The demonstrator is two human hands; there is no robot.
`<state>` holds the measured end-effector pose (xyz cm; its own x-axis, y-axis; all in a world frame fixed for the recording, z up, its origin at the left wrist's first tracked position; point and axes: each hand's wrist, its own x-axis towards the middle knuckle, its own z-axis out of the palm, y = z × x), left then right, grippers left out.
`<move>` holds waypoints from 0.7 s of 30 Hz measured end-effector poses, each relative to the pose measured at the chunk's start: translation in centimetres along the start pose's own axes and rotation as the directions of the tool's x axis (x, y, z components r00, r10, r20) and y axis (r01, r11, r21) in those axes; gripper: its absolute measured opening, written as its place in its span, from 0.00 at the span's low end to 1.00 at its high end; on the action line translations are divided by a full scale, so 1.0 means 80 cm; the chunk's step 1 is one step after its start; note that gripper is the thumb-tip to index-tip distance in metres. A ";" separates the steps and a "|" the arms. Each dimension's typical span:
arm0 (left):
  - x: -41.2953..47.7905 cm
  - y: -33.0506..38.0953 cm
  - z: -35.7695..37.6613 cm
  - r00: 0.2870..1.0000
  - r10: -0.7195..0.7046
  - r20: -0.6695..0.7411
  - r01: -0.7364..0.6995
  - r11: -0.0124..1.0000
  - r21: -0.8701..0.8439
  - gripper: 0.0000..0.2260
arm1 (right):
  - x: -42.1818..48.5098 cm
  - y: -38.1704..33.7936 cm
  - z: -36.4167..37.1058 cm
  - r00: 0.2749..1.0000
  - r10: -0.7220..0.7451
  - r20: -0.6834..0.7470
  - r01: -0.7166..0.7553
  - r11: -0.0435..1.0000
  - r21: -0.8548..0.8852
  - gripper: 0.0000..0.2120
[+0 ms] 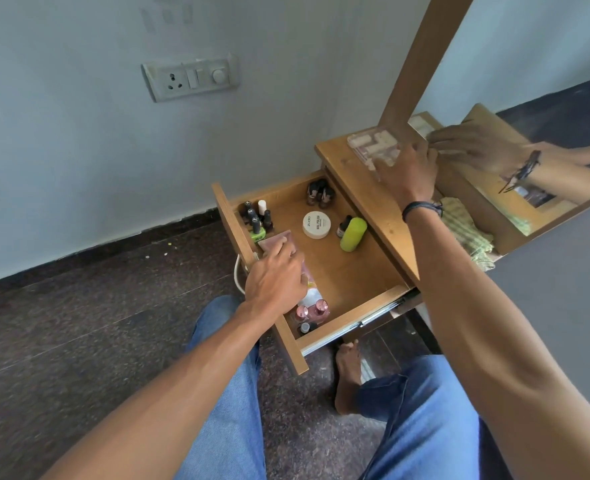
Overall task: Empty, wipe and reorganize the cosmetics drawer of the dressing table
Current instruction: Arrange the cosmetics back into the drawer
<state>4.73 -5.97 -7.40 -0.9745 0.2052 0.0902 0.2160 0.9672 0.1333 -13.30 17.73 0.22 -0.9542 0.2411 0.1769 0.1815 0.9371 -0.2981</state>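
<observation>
The drawer [352,315] stands pulled out below the tabletop [366,202], holding nail polish bottles [255,216], 1 white jar [316,224] and 1 lime bottle [353,233]. The left hand [276,278] grips a flat pink case [274,241] just inside the drawer's front panel. The right hand [407,168] holds a clear box [373,145] on the tabletop.

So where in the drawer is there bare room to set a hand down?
The widest bare patch lies between the green bottle, the pink bottles and the near wall of the drawer. A smaller one sits between the jar and the brown bottles. The strip under the left hand is crowded.
</observation>
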 end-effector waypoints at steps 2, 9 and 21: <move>0.000 0.000 0.000 1.000 -0.005 0.006 0.005 1.000 0.011 0.15 | 0.011 0.008 0.001 0.996 0.005 0.089 -0.003 1.000 -0.024 0.32; -0.001 0.000 -0.002 1.000 -0.005 0.021 0.005 1.000 0.015 0.15 | 0.012 -0.001 0.000 0.976 0.034 0.215 -0.051 0.996 0.072 0.42; -0.001 0.000 -0.008 0.999 0.013 0.049 -0.013 1.000 0.011 0.14 | 0.000 0.001 -0.015 0.960 0.071 0.273 -0.131 0.969 0.211 0.30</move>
<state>4.84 -6.04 -6.77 -0.9735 0.2244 0.0438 0.2281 0.9660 0.1216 -12.97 18.06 1.33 -0.9675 0.2290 -0.1070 0.2511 0.8229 -0.5097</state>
